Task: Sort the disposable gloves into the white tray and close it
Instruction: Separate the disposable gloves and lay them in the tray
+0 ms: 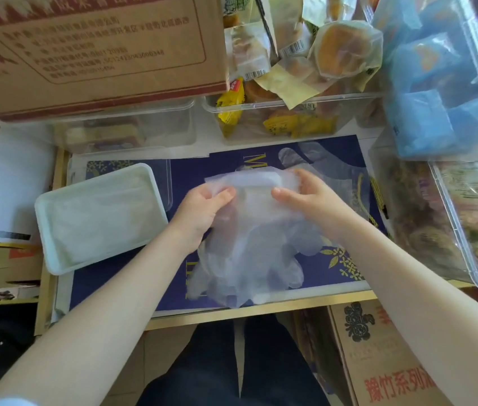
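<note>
A bunch of clear disposable gloves (253,247) hangs over the dark blue mat, fingers pointing down toward me. My left hand (202,213) pinches the cuff edge on its left side and my right hand (305,197) pinches it on the right, stretching the cuff between them. One more clear glove (319,162) lies flat on the mat behind my right hand. The white tray (45,230) stands open to the left of my left hand, with thin clear plastic inside. A clear lid (165,183) lies behind the tray, partly hidden by it.
A cardboard box (91,51) looms at the back left. Clear tubs of wrapped snacks (290,112) line the back. Clear bins with blue packets (437,83) and food (466,224) crowd the right. The blue mat (334,276) lies on a wooden-edged table.
</note>
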